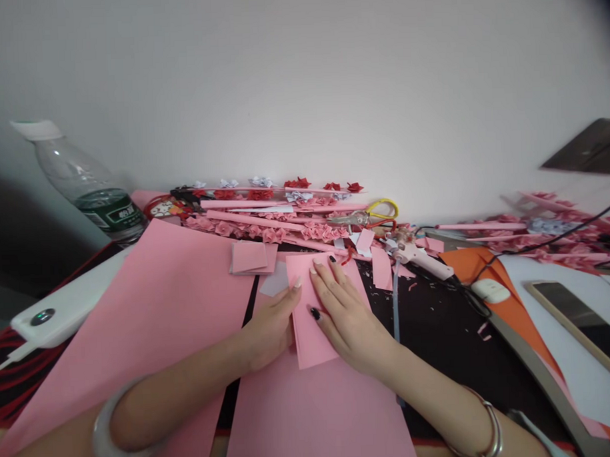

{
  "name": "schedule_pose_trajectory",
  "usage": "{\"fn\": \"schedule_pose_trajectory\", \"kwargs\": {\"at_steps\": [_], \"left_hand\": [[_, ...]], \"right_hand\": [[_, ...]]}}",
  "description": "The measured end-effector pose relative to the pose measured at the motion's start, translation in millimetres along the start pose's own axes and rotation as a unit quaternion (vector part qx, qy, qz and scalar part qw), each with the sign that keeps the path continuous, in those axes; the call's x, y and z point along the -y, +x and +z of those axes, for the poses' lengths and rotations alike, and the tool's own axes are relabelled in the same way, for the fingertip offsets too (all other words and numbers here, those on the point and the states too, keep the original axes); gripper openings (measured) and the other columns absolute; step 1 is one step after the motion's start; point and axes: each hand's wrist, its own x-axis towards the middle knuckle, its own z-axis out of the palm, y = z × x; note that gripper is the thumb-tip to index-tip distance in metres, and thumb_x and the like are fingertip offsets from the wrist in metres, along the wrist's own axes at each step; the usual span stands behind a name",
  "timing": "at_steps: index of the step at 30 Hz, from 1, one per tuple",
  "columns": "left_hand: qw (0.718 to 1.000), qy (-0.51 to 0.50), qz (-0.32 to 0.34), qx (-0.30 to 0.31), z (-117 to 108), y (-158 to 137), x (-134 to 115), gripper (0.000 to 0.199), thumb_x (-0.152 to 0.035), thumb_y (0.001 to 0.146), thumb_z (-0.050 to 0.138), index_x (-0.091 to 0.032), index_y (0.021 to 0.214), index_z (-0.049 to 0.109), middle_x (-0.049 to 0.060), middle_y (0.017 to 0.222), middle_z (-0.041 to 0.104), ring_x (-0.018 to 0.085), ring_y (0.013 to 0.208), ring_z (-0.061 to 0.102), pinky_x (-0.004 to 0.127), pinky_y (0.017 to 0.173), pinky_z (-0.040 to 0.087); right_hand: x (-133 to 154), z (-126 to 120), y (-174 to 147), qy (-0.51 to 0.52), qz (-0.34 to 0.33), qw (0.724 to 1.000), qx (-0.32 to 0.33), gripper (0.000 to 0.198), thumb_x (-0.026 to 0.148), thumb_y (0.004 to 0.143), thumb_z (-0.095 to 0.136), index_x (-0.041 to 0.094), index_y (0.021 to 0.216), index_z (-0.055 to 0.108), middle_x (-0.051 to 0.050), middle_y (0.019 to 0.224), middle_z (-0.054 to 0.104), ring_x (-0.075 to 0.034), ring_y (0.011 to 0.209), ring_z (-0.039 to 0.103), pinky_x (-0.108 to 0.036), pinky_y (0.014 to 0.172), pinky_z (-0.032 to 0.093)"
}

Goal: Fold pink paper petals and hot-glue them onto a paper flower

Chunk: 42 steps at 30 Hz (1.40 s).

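A small pink paper piece (308,322) lies on a larger pink sheet (316,408) in the middle of the table. My left hand (271,326) rests on the piece's left edge, with the fingers pressing down beside it. My right hand (345,314) lies flat on the piece's right side, fingers spread and pointing away from me. Neither hand grips anything. A stack of small pink squares (250,257) sits just beyond my left hand.
A big pink sheet (152,314) covers the left. Behind it stand a water bottle (91,186) and a white power bank (62,310). Paper roses and pink strips (275,219), scissors (367,216) and a glue gun (421,258) line the back. A phone (583,325) lies right.
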Motion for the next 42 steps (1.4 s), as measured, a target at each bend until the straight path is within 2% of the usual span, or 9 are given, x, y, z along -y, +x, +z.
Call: {"fn": "schedule_pose_trajectory", "kwargs": {"at_steps": [13, 21, 26, 42], "left_hand": [[1.0, -0.017, 0.012, 0.008, 2.0, 0.3, 1.8, 0.042, -0.032, 0.094, 0.043, -0.021, 0.135, 0.04, 0.009, 0.125, 0.056, 0.022, 0.113, 0.053, 0.039, 0.097, 0.041], [1.0, -0.01, 0.008, 0.017, -0.3, 0.9, 2.0, 0.04, -0.032, 0.094, 0.042, -0.024, 0.133, 0.042, 0.008, 0.119, 0.06, 0.02, 0.106, 0.058, 0.036, 0.092, 0.045], [1.0, 0.001, 0.007, -0.001, -0.6, 0.1, 2.4, 0.043, -0.033, 0.093, 0.043, -0.022, 0.135, 0.039, 0.01, 0.121, 0.058, 0.021, 0.106, 0.057, 0.035, 0.09, 0.045], [1.0, -0.018, 0.008, 0.007, -3.1, 2.4, 2.9, 0.041, -0.032, 0.094, 0.043, -0.023, 0.134, 0.04, 0.008, 0.119, 0.06, 0.02, 0.103, 0.059, 0.032, 0.085, 0.047]], "right_hand": [[3.0, 1.7, 0.3, -0.044, -0.005, 0.999, -0.007, 0.051, 0.024, 0.094, 0.03, 0.003, 0.14, 0.027, -0.015, 0.15, 0.016, -0.028, 0.138, 0.0, -0.051, 0.109, 0.023], [3.7, 1.1, 0.6, -0.054, -0.011, 0.998, -0.011, 0.051, 0.024, 0.094, 0.029, 0.002, 0.14, 0.028, -0.015, 0.15, 0.017, -0.029, 0.138, 0.001, -0.051, 0.109, 0.025], [3.8, 0.7, 0.0, -0.055, -0.014, 0.998, -0.005, 0.051, 0.024, 0.094, 0.029, 0.001, 0.139, 0.029, -0.015, 0.149, 0.018, -0.03, 0.138, 0.002, -0.051, 0.109, 0.025], [4.0, -0.2, 0.1, -0.053, -0.009, 0.999, -0.002, 0.052, 0.024, 0.093, 0.029, 0.002, 0.14, 0.028, -0.015, 0.15, 0.017, -0.029, 0.138, 0.002, -0.051, 0.109, 0.024]]}}
